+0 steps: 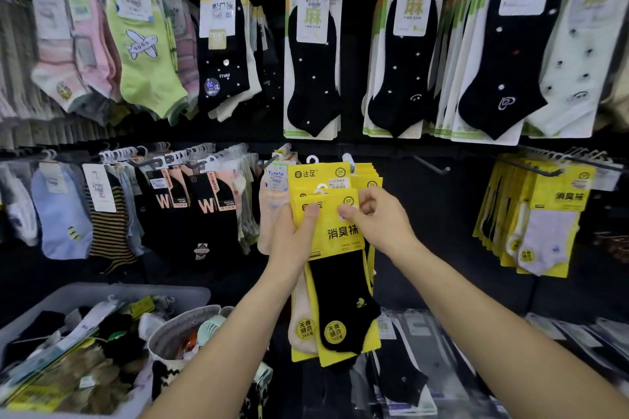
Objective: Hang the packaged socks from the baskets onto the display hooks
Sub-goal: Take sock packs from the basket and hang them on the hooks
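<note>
In front of the lower display row I hold a small stack of yellow-carded sock packs [340,241]; the front pack shows a black sock, a beige one sits behind it. My left hand [294,235] grips the stack's left edge, thumb on the front card. My right hand [377,218] pinches the top right of the front card near its white hanger. Behind the stack, more yellow packs [366,175] hang on a display hook. A grey basket [119,292] with several loose sock packs stands at the lower left.
Sock packs fill the hooks above and to both sides. A bare hook [434,167] juts out right of my hands, with yellow packs [544,214] further right. A round fabric bag [177,333] sits beside the basket. Flat packaged socks [418,367] lie on the shelf below.
</note>
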